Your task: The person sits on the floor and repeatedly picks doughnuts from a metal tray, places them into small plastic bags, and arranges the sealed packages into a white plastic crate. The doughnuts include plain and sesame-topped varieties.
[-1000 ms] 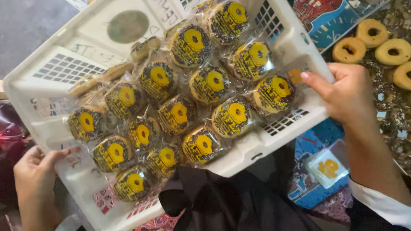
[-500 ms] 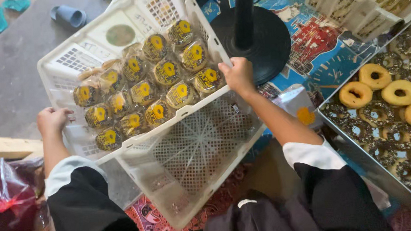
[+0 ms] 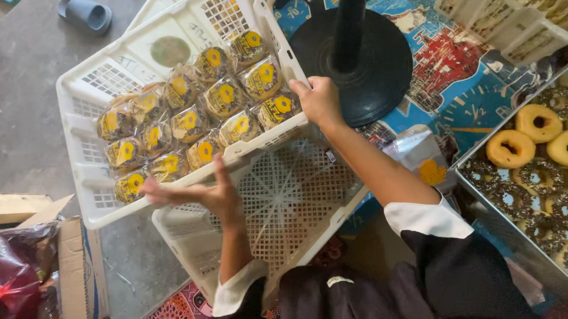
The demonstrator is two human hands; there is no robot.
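The upper white plastic crate [image 3: 78,132], loaded with wrapped yellow-labelled pastries [image 3: 192,116], was seen tilted across the scene from 9 to 12 o'clock, its near rim resting over an empty white lattice crate [image 3: 280,199] at the centre. A black round stand base [image 3: 373,62] lay at 1 o'clock, and a metal tray of ring doughnuts [image 3: 546,143] at 3 o'clock. The loaded crate's right corner was clasped by the right hand [image 3: 320,101], fingers curled over the rim. The left hand [image 3: 204,194] was spread flat, palm turned, under or against the near rim at 7 o'clock; whether anything was actually pinched there could not be told.

For the crate to be handled well, a second firm hold would be judged necessary at the left side, since one corner grip leaves the load tilted. The crate should be levelled so the packets are not slid towards the low side.
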